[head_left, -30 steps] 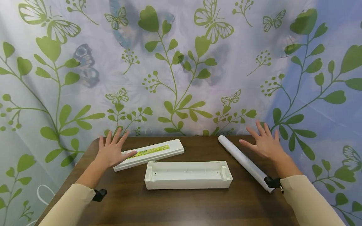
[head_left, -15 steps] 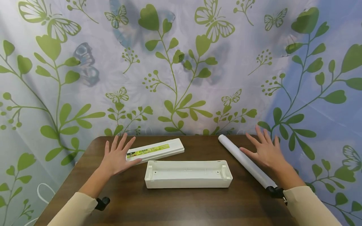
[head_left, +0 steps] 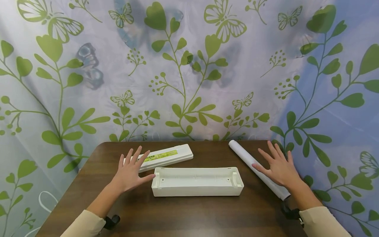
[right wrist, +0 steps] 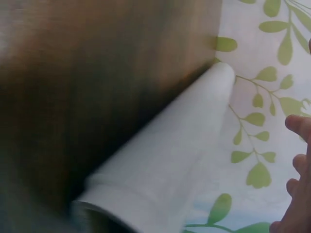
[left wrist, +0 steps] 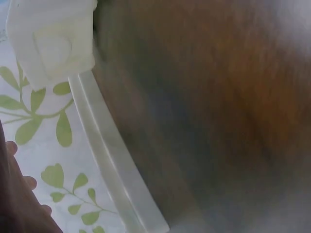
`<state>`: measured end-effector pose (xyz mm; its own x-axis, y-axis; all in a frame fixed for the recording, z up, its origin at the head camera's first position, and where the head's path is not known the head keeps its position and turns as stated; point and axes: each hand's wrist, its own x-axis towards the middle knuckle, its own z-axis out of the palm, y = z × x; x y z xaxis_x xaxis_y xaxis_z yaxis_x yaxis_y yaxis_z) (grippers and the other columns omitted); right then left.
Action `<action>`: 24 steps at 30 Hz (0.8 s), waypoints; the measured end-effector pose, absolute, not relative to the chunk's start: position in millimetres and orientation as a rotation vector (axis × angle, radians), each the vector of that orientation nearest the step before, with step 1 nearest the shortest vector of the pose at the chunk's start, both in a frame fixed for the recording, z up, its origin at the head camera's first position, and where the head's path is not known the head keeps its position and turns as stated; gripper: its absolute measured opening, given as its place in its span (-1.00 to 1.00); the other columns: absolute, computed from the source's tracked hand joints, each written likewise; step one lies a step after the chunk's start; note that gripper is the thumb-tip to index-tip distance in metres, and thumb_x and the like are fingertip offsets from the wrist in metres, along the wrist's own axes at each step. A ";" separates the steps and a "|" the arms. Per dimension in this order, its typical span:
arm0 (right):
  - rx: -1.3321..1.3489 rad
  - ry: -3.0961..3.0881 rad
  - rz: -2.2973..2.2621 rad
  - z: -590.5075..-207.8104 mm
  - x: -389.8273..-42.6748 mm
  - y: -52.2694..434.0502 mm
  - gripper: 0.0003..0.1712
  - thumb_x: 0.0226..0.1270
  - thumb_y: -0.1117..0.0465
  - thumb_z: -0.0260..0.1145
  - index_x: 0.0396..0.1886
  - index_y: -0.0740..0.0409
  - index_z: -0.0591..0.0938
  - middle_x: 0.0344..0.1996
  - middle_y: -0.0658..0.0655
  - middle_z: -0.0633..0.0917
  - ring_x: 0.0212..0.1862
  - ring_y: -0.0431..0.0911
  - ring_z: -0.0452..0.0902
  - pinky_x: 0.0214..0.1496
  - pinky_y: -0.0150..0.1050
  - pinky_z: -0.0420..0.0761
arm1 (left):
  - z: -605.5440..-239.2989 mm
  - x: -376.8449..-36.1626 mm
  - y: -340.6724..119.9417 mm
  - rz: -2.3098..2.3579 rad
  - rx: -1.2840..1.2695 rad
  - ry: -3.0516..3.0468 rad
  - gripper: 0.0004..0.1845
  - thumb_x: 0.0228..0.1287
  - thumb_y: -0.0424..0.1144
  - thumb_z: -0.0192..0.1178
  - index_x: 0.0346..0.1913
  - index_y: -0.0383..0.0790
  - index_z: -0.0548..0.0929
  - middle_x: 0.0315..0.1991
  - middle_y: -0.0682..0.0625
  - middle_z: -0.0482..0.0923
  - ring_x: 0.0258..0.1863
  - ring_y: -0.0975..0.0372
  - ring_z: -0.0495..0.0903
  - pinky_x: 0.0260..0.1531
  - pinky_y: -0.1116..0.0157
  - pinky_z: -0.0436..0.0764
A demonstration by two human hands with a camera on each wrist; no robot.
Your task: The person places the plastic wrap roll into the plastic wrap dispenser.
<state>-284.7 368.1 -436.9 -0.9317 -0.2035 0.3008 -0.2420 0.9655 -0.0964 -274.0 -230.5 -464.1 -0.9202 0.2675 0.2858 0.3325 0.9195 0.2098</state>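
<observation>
My left hand [head_left: 128, 176] has its fingers spread and holds nothing. It hides the left part of a long white plastic lid [head_left: 180, 154] that bears a yellow-green label; in the head view its thumb tip meets the left end of an open white plastic box [head_left: 195, 192], and I cannot tell whether they touch. My right hand [head_left: 279, 169], also spread, overlaps a roll of white paper [head_left: 244, 157] lying slantwise. In the left wrist view the box's end [left wrist: 51, 48] and the lid [left wrist: 114, 155] show. The right wrist view has the roll's hollow end [right wrist: 102, 213] close up.
All these things lie on a dark brown wooden table [head_left: 195, 214]. Behind it hangs a curtain [head_left: 189, 82] printed with green leaves and butterflies. A white cable [head_left: 44, 205] loops beside the table's left edge. Each wrist wears a small black camera [head_left: 112, 222].
Both hands have come down and nearer, the left one also shifting right toward the box. Box, lid and paper roll stay where they were.
</observation>
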 end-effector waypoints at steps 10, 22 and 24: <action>0.322 -2.759 0.278 -462.5 -276.4 376.4 -0.05 0.32 -0.40 0.29 0.53 0.04 0.38 0.65 0.32 -0.01 0.64 0.32 -0.17 0.35 0.60 0.00 | -472.8 -265.8 -220.1 -0.520 -0.561 -2.796 0.05 0.17 0.41 0.27 0.63 0.07 0.13 0.68 -0.16 -0.08 0.61 -0.26 -0.07 0.45 -0.42 -0.07; 0.372 -2.696 0.387 -476.0 -271.4 381.4 -0.10 0.27 -0.25 0.43 0.48 0.12 0.44 0.58 0.43 0.14 0.45 0.51 0.16 0.22 0.57 0.26 | -478.3 -260.5 -211.6 -0.821 -0.695 -2.731 0.11 0.13 0.29 0.40 0.65 0.06 0.07 0.64 -0.23 0.00 0.58 -0.28 0.02 0.39 -0.42 0.11; 0.357 -2.726 0.445 -476.9 -270.9 382.1 -0.09 0.30 -0.23 0.42 0.51 0.11 0.41 0.59 0.43 0.11 0.45 0.53 0.15 0.21 0.59 0.25 | -480.2 -259.7 -210.4 -0.870 -0.700 -2.733 0.13 0.11 0.29 0.42 0.65 0.08 0.04 0.64 -0.24 0.00 0.59 -0.28 0.01 0.38 -0.43 0.13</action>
<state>-270.9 382.1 -476.9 -0.9052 -0.1871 0.3816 -0.2988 0.9187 -0.2582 -259.7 -210.4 -480.2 -0.8708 0.3794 0.3126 0.4903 0.7165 0.4962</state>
